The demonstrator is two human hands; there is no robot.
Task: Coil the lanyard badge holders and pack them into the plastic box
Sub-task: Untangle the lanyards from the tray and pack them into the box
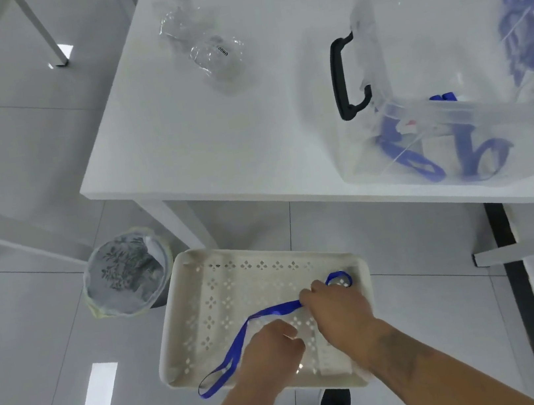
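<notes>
Head view puts the blue lanyard point(268, 313) at the centre of my attention: it runs slack across a white perforated tray point(206, 315) low in the frame, one loop hanging out over the tray's near-left rim and a small loop curling up by the far-right corner. My right hand point(337, 309) has its fingers curled and pinching the strap near that small loop. My left hand point(273, 347) sits just beside it, fingers curled inward over the tray; I think it holds the badge end or a pale clear sleeve under it, but the hand hides what it grips, so I cannot tell for certain.

I judge this to be the start of coiling one lanyard: the strap is gathered at one end only, with most of its length loose.

Next I would need to wind the loose run round the fingers of one hand while the other feeds it, pulling in the loop that dangles off the rim so it does not snag on the tray edge.

Up on the white table point(215, 140) stands the clear plastic box point(447, 71) with a black handle, open-topped as far as I can see, and already holding several blue lanyards. Crumpled clear wrappers point(212, 54) lie near it on the table. A lined bin point(127, 271) stands on the floor beside the tray.
</notes>
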